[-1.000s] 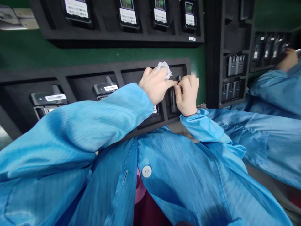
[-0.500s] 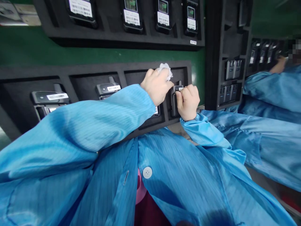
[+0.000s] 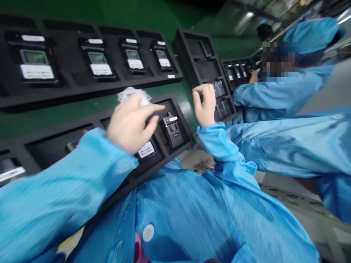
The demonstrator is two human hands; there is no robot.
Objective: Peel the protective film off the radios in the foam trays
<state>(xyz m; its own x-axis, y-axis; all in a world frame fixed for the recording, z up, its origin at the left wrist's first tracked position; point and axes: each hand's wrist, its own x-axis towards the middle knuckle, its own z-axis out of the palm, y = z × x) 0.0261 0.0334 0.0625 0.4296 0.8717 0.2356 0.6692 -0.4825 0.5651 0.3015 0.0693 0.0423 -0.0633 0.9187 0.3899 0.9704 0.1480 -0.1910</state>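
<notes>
My left hand (image 3: 131, 124) is over the near black foam tray (image 3: 178, 104), its back toward me. A crumpled piece of thin whitish plastic (image 3: 133, 95) is held in its curled fingers, while the index finger and thumb stick out apart. Just right of that thumb, a black handheld device (image 3: 174, 133) with a white label strip lies in the tray's end compartment; neither hand touches it. My right hand (image 3: 204, 104) is raised beside the tray of dark blocks, fingers half bent, a dark gap between thumb and fingers. Nothing shows in it. Another device (image 3: 146, 148) lies partly under my left hand.
A second foam tray (image 3: 175, 77) beyond holds several devices with small screens and labels. To the right, a deep tray (image 3: 189, 60) holds dark blocks (image 3: 223, 107) resembling battery packs. A co-worker in blue (image 3: 274, 87) sits at the right, by more devices.
My right hand has left the end device and moved right, toward the tray of dark blocks. My left hand has drawn back left, still with the plastic. The view has swung right.
</notes>
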